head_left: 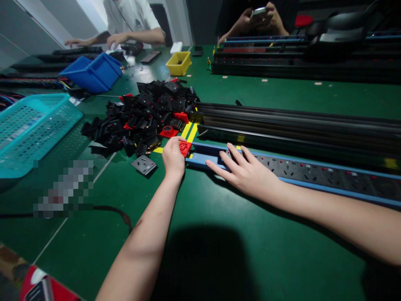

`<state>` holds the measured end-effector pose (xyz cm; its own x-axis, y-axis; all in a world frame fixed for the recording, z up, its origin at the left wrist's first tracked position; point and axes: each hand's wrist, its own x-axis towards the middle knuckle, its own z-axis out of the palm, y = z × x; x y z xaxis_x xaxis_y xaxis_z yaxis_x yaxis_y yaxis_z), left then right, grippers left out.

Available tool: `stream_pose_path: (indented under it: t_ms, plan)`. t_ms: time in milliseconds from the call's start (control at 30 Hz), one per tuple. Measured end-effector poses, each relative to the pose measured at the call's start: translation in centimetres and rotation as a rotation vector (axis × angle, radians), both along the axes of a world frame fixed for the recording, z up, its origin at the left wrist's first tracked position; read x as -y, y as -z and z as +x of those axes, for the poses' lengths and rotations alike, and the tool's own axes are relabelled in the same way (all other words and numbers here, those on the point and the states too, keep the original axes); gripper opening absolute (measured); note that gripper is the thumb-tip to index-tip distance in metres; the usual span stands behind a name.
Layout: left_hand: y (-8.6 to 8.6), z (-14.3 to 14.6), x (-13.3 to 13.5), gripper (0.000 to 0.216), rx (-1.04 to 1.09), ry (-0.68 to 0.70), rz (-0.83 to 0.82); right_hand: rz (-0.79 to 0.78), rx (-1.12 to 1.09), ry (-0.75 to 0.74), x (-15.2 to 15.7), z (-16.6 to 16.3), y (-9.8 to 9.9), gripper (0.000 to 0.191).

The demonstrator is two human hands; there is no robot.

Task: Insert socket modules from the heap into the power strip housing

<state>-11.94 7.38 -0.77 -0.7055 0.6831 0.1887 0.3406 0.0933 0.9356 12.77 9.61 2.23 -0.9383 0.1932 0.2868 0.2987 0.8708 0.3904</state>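
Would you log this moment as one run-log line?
left hand: holds red socket at end of power strip | right hand: flat on that strip | black parts pile behind

Teal mesh basket [34, 129] at left, blue bins [92, 73] and yellow bin [178, 62] farther back, stacked black rails [297, 121] at right

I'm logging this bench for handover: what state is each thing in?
left hand, shut on red socket.
red socket, held at the end of the power strip.
right hand, open, flat on power strip.
power strip, lying flat, sockets fitted.
socket pile, loose heap.
black socket, lying flat, apart from pile.
yellow bin, upright.
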Motion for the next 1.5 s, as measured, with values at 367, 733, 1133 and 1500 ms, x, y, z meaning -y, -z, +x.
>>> stream_pose_path:
  t_ms: [367, 733, 1133, 1500]
  plan:
    - [0.7, -0.6, -0.3, 0.028, 0.075, 0.041, 0.009, 0.004, 0.001, 0.009, 0.0, 0.0, 0.0, 0.063]
    - [0.3, -0.7, -0.3, 0.027, 0.183, 0.080, 0.056, 0.005, -0.001, 0.005, 0.0, 0.1, 0.0, 0.062]
    - [0.0, -0.3, 0.0, 0.027, 0.151, 0.139, 0.073, 0.018, 0.007, 0.009, 0.1, 0.0, 0.1, 0.062]
    - [0.2, 0.4, 1.2, 0.030, -0.126, 0.022, 0.013, 0.014, 0.003, 0.002, 0.1, -0.2, 0.0, 0.061]
